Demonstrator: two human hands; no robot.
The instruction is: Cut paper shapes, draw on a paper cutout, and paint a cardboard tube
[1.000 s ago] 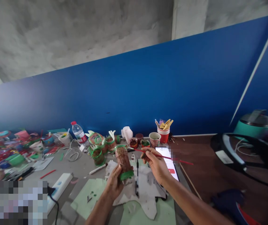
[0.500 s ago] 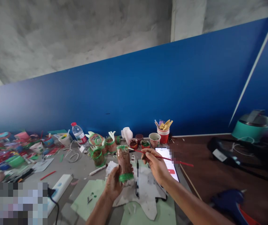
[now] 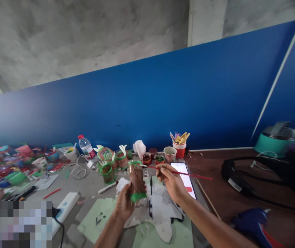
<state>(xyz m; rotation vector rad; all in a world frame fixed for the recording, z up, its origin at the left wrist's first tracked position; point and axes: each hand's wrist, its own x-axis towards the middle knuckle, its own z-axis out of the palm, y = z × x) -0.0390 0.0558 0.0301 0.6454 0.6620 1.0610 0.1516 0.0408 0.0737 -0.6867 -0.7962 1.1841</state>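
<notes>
My left hand [image 3: 125,203] is closed around a clear plastic bottle piece [image 3: 137,179], painted brown in the middle with green bands near both ends. It is held upright, slightly tilted, above the papers. Between the fingers of my right hand [image 3: 170,179] is a thin red paintbrush [image 3: 199,177]; its tip is at the top right edge of the bottle piece. Under my hands lie a white paper cutout [image 3: 160,227] and a black pen [image 3: 151,186]. Behind them stand small paint cups of brown [image 3: 146,158] and green [image 3: 159,159].
Painted bottle pots [image 3: 108,173], a water bottle [image 3: 87,148] and a red cup of tools [image 3: 179,148] stand along the blue partition. A lit phone [image 3: 182,170] lies by my right hand. At right are a glue gun [image 3: 251,224] and a black strap [image 3: 230,175]. Craft clutter fills the left.
The paintbrush tip stays near the top rim of the bottle piece, and both hands have barely moved. The black strap at right appears shifted slightly left.
</notes>
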